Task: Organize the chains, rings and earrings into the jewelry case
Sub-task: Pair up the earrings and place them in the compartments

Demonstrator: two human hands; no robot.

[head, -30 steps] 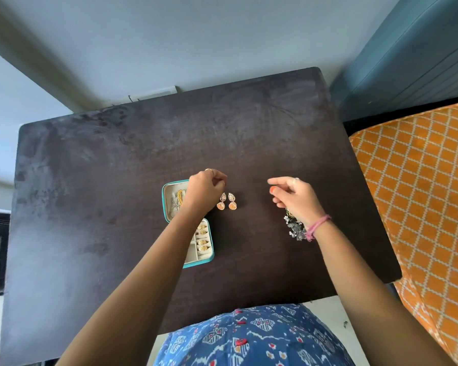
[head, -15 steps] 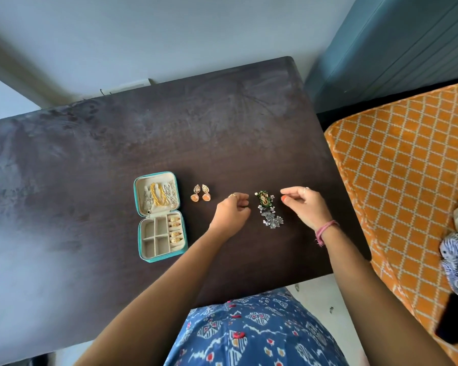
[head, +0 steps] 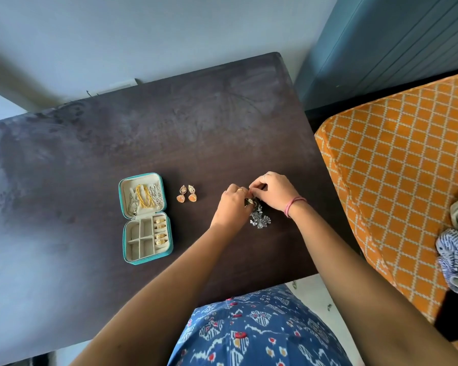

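The open jewelry case [head: 146,218] lay flat on the dark table [head: 64,159], gold and silver chains [head: 145,197] in its lid half and gold rings [head: 160,231] in the slots of its tray. Just right of the case sat a pair of orange drop earrings [head: 187,193]. Farther right of the case, the left hand [head: 231,206] and right hand [head: 274,192] met, fingers curled and pinching the top of a cluster of silver earrings [head: 259,217] that rested on the table.
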